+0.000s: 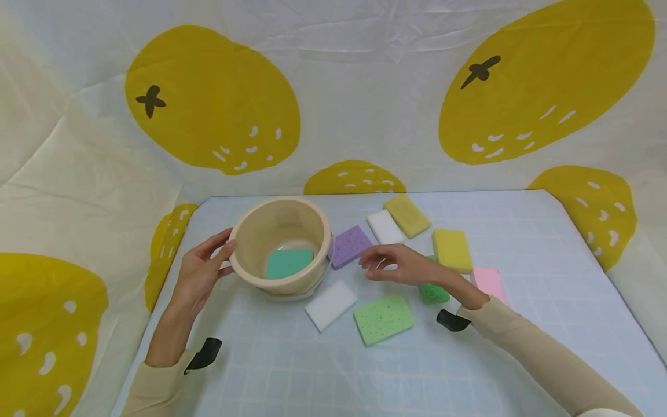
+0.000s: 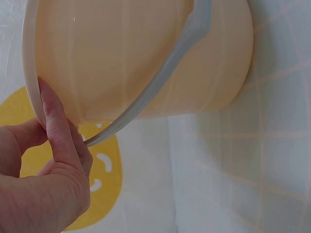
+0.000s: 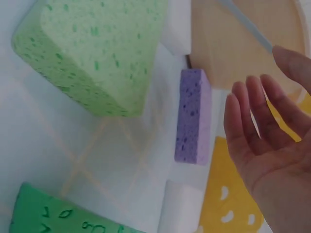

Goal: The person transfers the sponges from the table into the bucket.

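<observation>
A cream bucket point(image 1: 260, 231) stands at the left of the table, with a teal sponge point(image 1: 289, 263) lying inside. My left hand point(image 1: 200, 269) holds the bucket's rim from the left, thumb and fingers pinching its edge. The pale handle point(image 2: 146, 92) hangs down along the outside. Over the table to the right of the bucket hovers my right hand point(image 1: 393, 263), its fingers loosely bent and nothing between them. Nearest to it are a purple sponge point(image 1: 350, 247) beside the bucket, a light green sponge point(image 1: 384, 319) in front, and a darker green sponge point(image 1: 433, 293) partly hidden under the forearm.
A white sponge point(image 1: 330, 305) lies in front of the bucket. Farther back are another white sponge point(image 1: 385, 227) and a yellow sponge point(image 1: 407, 215). To the right lie a second yellow sponge point(image 1: 452, 250) and a pink sponge point(image 1: 488, 282). Patterned cloth point(image 1: 365, 116) hangs behind the table.
</observation>
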Motion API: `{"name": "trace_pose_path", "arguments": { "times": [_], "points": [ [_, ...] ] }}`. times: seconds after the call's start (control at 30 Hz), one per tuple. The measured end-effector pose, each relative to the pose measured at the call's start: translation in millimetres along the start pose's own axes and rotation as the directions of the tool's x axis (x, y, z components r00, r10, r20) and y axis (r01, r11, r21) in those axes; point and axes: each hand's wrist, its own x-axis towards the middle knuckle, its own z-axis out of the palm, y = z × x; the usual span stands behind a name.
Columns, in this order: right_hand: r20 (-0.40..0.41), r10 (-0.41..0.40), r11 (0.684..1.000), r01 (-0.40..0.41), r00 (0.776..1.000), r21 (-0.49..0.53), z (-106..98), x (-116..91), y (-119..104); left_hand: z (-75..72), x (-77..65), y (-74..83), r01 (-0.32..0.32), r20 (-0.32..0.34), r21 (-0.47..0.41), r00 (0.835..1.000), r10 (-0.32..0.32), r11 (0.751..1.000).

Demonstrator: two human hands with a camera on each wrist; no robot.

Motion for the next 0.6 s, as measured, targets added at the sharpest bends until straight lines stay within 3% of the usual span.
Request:
{"name": "trace_pose_path", "arguments": {
  "times": [0.43,0.6],
  "points": [
    [0.054,0.084,0.995,-0.080,0.995,-0.065,18.2,-20.5,21.7,-1.4,1.1,-0.7,0.019,0.000,-0.007,1.000,-0.019,1.000],
    [0.088,0.072,0.995,-0.066,0.994,-0.070,24.0,-24.8,29.2,-1.6,2.6,-1.5,0.018,0.008,-0.009,1.000,-0.018,1.000]
  ]
}}
